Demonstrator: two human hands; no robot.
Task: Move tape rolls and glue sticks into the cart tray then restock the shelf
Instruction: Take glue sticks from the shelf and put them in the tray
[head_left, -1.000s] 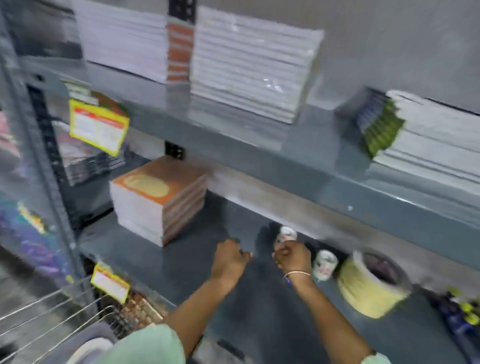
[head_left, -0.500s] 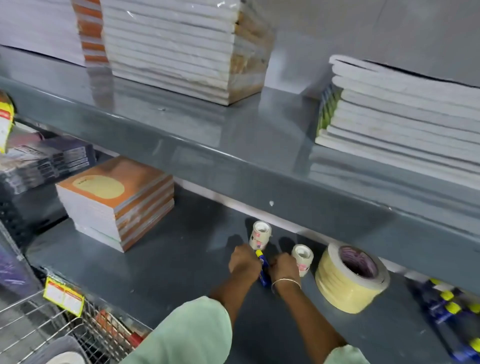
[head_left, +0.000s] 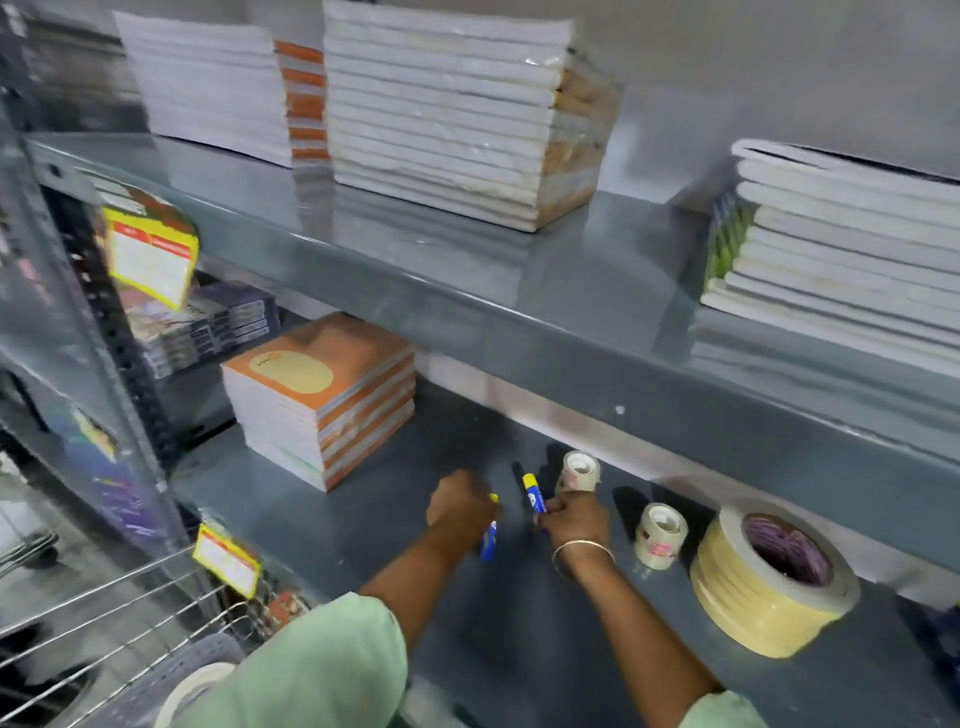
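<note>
Glue sticks, blue with yellow caps, are one in each fist over the grey lower shelf (head_left: 322, 525): the left hand (head_left: 460, 506) grips one glue stick (head_left: 489, 540), the right hand (head_left: 574, 517) another (head_left: 533, 492), beside two small tape rolls (head_left: 661, 535) and a big yellow roll (head_left: 769, 577).

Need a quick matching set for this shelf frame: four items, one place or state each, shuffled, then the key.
1. big yellow tape roll
2. orange notebook stack
3. glue stick
4. glue stick in the left hand

A. left part of the lower shelf
B. pointing up from the right hand
C. hanging below a closed fist
D. far right on the lower shelf

Pairs: 1-D, 2-A, 3-B, 4-C
</note>
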